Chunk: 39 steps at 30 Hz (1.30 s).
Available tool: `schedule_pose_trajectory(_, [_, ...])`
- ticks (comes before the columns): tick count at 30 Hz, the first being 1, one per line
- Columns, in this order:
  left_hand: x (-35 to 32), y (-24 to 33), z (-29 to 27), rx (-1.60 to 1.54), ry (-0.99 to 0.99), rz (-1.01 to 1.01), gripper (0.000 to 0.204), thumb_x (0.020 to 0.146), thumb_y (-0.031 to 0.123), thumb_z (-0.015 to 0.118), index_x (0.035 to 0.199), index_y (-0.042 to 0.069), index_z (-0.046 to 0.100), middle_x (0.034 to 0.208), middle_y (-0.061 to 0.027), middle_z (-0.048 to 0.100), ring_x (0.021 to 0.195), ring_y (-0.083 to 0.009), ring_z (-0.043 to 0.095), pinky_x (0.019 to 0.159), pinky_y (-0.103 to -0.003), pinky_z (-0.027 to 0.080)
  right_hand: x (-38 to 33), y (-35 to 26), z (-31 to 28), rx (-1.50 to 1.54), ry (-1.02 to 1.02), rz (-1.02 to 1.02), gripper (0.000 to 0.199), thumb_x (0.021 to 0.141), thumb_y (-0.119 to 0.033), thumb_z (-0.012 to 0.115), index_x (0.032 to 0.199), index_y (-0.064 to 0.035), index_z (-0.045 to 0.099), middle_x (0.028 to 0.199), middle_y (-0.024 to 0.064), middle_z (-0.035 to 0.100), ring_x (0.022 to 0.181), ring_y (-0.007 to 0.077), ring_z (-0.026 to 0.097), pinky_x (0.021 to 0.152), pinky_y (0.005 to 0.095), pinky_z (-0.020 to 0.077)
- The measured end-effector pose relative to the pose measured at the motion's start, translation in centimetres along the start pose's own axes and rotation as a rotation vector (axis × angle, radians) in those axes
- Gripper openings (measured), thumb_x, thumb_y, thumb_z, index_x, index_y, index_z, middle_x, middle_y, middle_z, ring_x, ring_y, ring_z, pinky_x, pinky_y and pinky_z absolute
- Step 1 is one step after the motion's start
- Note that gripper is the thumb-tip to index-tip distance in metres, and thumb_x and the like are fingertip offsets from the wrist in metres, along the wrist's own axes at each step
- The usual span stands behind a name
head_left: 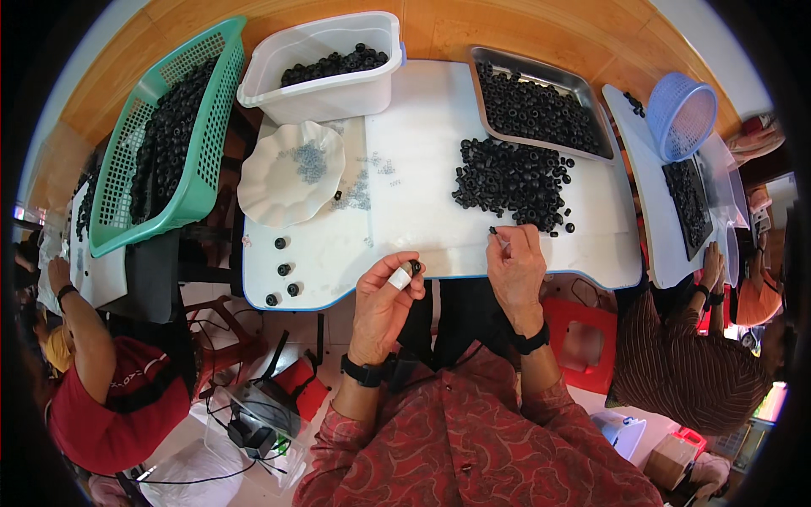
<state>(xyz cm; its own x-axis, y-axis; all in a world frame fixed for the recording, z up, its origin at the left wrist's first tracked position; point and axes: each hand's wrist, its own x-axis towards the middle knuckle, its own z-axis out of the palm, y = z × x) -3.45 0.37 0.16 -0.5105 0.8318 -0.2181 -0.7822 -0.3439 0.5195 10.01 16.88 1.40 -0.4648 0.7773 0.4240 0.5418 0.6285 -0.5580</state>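
My left hand (384,296) holds a small black ring part (414,268) between thumb and fingertips near the table's front edge; one finger wears a white wrap. My right hand (515,264) rests on the white table (422,127) and pinches a thin tool whose tip touches a small black part (493,230). Just beyond that hand lies a loose heap of black rings (511,179). A white scalloped dish (291,173) with tiny clear rings sits to the left.
A metal tray (541,106) of black rings stands at the back right, a white tub (325,63) and a green basket (169,135) of them at the back left. Several finished black parts (283,270) lie front left. Other people sit at both sides; a blue basket (680,114) stands far right.
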Motion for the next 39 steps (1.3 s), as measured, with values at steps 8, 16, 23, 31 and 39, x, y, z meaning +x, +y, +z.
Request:
schedule_pose_trajectory(8, [0.0,0.1,0.2,0.014,-0.002,-0.003,0.028,0.092,0.003,0.062,0.119,-0.006,0.061,0.102,-0.0127,0.064,0.080,-0.0148,0.059,0.071,-0.027,0.047,0.0,0.4,-0.2,0.078,-0.021,-0.001,0.019,0.084,-0.002,0.071,0.101,-0.0033,0.063,0.094,0.0122,0.058,0.067,0.0276,0.064,0.059,0.0366,0.0513])
schedule_pose_trajectory(16, [-0.1,-0.4,0.3,0.049,-0.012,-0.003,0.027,0.094,0.004,0.062,0.118,-0.005,0.062,0.102,-0.0133,0.065,0.080,-0.0141,0.059,0.071,-0.027,0.048,-0.6,-1.9,-0.7,0.249,-0.084,-0.017,0.012,0.088,0.002,0.063,0.100,-0.0007,0.064,0.092,0.0165,0.060,0.076,0.0329,0.064,0.064,0.0370,0.0511])
schedule_pose_trajectory(23, [0.1,-1.3,1.4,0.123,-0.060,-0.019,0.025,0.097,0.007,0.059,0.119,-0.004,0.063,0.100,-0.0113,0.066,0.079,-0.0149,0.061,0.072,-0.028,0.050,-2.0,-5.2,-1.7,0.550,-0.289,0.031,0.016,0.086,0.006,0.064,0.101,0.0014,0.065,0.087,0.0130,0.063,0.069,0.0215,0.065,0.060,0.0300,0.0507])
schedule_pose_trajectory(31, [-0.3,-1.4,1.4,0.133,-0.071,-0.025,0.024,0.097,0.005,0.057,0.119,-0.004,0.063,0.095,-0.0085,0.065,0.079,-0.0152,0.061,0.072,-0.028,0.051,-1.9,-5.8,-2.3,0.561,-0.338,0.012,0.015,0.088,0.005,0.065,0.102,0.0007,0.067,0.088,0.0102,0.063,0.073,0.0181,0.066,0.064,0.0268,0.0528])
schedule_pose_trajectory(39, [-0.2,-1.5,1.5,0.033,-0.120,-0.052,0.025,0.099,0.004,0.056,0.121,-0.005,0.061,0.100,-0.0103,0.066,0.082,-0.0142,0.064,0.072,-0.028,0.054,-1.9,-5.3,-2.0,0.730,-0.352,0.099,0.014,0.089,0.005,0.064,0.103,0.0020,0.068,0.093,0.0083,0.063,0.078,0.0145,0.065,0.068,0.0250,0.0527])
